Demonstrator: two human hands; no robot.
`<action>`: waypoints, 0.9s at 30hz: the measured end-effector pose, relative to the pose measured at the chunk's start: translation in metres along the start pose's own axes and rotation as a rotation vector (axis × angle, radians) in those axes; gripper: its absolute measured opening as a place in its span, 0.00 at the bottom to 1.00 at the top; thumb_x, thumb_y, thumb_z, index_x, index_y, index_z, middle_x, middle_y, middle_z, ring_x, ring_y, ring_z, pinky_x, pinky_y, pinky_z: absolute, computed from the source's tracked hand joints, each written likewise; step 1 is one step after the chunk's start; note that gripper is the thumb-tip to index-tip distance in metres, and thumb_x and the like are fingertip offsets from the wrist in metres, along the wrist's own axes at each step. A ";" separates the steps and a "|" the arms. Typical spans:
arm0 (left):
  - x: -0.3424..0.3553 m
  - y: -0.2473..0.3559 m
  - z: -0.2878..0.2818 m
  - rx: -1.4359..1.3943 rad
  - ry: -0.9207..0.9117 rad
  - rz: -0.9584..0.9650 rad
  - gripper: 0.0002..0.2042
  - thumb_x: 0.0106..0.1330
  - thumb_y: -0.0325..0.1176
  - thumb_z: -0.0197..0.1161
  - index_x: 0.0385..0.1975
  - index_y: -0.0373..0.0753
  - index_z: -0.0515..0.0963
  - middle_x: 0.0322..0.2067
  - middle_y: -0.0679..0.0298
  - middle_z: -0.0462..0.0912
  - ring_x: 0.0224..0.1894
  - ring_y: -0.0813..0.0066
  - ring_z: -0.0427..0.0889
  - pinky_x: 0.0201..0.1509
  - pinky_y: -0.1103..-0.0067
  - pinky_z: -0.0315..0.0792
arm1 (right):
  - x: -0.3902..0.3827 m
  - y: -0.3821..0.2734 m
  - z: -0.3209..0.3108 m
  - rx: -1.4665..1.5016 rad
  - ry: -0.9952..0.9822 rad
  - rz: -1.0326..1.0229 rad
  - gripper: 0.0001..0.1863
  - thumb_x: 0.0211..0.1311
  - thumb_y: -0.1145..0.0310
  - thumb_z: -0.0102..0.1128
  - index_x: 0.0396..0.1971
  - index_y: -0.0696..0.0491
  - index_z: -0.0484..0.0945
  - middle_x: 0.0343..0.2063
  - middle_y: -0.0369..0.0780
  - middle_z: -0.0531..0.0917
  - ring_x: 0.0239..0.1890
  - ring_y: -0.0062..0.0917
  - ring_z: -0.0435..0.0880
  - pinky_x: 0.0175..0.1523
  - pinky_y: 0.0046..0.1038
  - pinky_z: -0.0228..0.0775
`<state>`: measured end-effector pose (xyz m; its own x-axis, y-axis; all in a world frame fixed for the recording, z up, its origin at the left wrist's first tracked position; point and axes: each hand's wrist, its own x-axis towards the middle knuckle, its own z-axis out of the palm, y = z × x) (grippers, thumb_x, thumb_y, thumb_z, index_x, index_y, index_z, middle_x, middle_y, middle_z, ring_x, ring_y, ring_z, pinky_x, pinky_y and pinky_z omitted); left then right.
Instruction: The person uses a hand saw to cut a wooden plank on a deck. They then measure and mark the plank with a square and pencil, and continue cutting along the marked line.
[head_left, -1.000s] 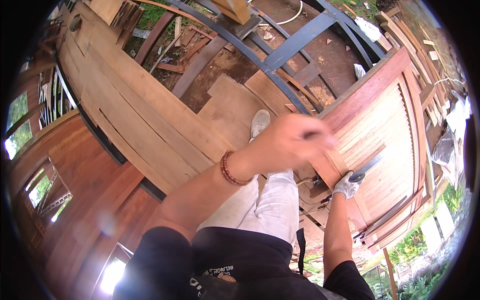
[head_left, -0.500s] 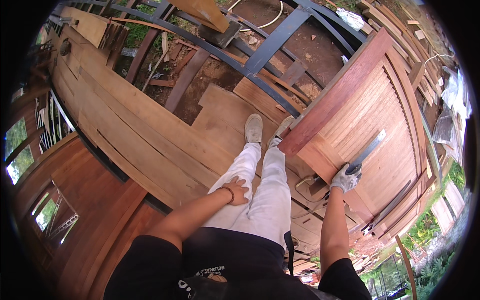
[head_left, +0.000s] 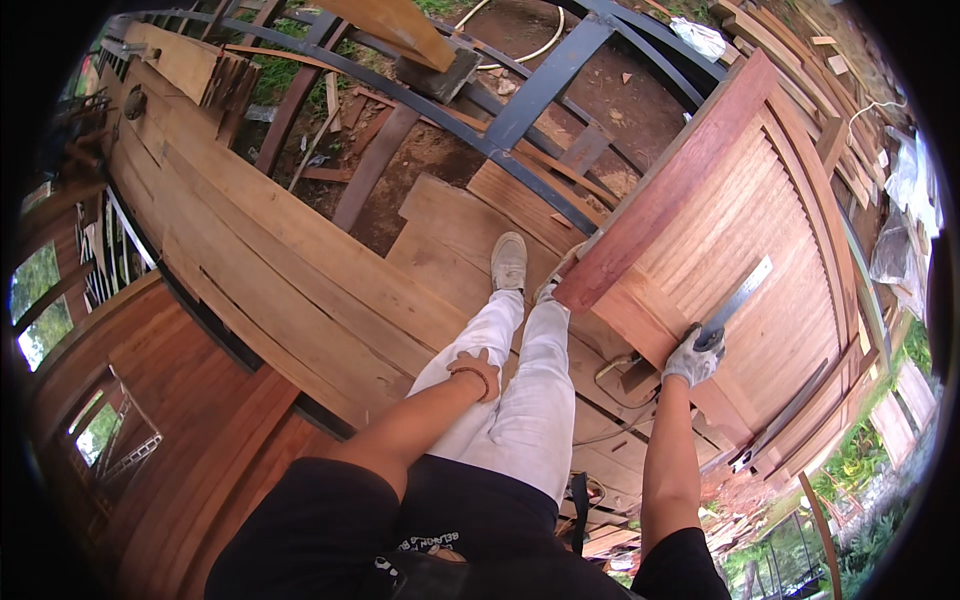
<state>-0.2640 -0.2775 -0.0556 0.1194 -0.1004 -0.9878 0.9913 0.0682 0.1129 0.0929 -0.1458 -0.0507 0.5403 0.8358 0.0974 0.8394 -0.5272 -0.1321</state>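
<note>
My right hand, in a grey-white glove with dark patches, is closed around the near end of a flat metal strip. The strip lies low over a slatted wooden panel, pointing up and to the right. Its exact kind is unclear, and whether it touches the slats I cannot tell. My left hand is bare, with a brown bracelet at the wrist. It rests on my left leg in white trousers, fingers apart, holding nothing.
A reddish frame rail edges the panel. Beside the panel's lower right lies a long dark thin piece. Wide planks run along the left. Dark metal beams cross above dirt and wood scraps. A cable trails under the panel.
My left hand has turned on the leg, and its forearm has swung slightly to the right. The right hand and the metal strip stay almost in place.
</note>
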 end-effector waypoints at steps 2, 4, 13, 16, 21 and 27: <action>0.009 -0.002 0.006 -0.024 0.015 0.009 0.36 0.55 0.40 0.63 0.69 0.56 0.64 0.74 0.66 0.49 0.68 0.45 0.61 0.64 0.57 0.69 | 0.001 -0.005 -0.003 0.011 -0.023 0.008 0.29 0.59 0.56 0.65 0.58 0.54 0.72 0.46 0.49 0.80 0.51 0.43 0.78 0.56 0.41 0.69; 0.022 -0.006 0.016 -0.071 0.052 0.019 0.38 0.54 0.38 0.62 0.70 0.52 0.62 0.74 0.66 0.50 0.67 0.46 0.62 0.64 0.58 0.69 | 0.002 -0.006 -0.005 0.003 -0.048 0.025 0.29 0.60 0.56 0.65 0.58 0.55 0.72 0.47 0.49 0.79 0.51 0.43 0.78 0.56 0.41 0.69; 0.025 -0.021 0.021 -0.244 0.214 0.032 0.32 0.61 0.39 0.55 0.68 0.37 0.61 0.71 0.60 0.59 0.63 0.50 0.71 0.64 0.64 0.69 | -0.004 -0.001 0.002 0.013 -0.087 0.085 0.31 0.62 0.55 0.63 0.61 0.54 0.68 0.50 0.50 0.77 0.51 0.44 0.79 0.56 0.41 0.69; 0.014 -0.029 0.008 -0.272 0.262 0.083 0.26 0.64 0.43 0.55 0.60 0.34 0.72 0.63 0.56 0.70 0.59 0.50 0.74 0.63 0.64 0.70 | -0.006 -0.016 -0.004 0.015 -0.109 0.111 0.31 0.61 0.56 0.63 0.61 0.54 0.68 0.50 0.50 0.77 0.52 0.44 0.78 0.56 0.41 0.70; -0.053 -0.011 -0.039 -0.649 0.422 0.493 0.17 0.66 0.38 0.59 0.45 0.31 0.81 0.47 0.54 0.84 0.48 0.59 0.83 0.56 0.72 0.73 | 0.001 -0.018 -0.015 -0.045 -0.103 0.127 0.31 0.60 0.53 0.59 0.59 0.52 0.67 0.47 0.52 0.78 0.47 0.48 0.80 0.51 0.45 0.71; -0.303 0.076 -0.162 -1.244 0.825 1.625 0.15 0.60 0.30 0.64 0.47 0.34 0.77 0.41 0.64 0.73 0.37 0.72 0.75 0.43 0.74 0.73 | 0.016 -0.016 -0.027 -0.045 -0.280 0.247 0.38 0.58 0.44 0.56 0.64 0.49 0.64 0.55 0.52 0.74 0.55 0.44 0.76 0.60 0.43 0.65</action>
<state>-0.2335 -0.0806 0.2352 0.1903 0.9817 0.0116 -0.4794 0.0826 0.8737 0.0893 -0.1282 -0.0200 0.6950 0.6889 -0.2058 0.6910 -0.7191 -0.0737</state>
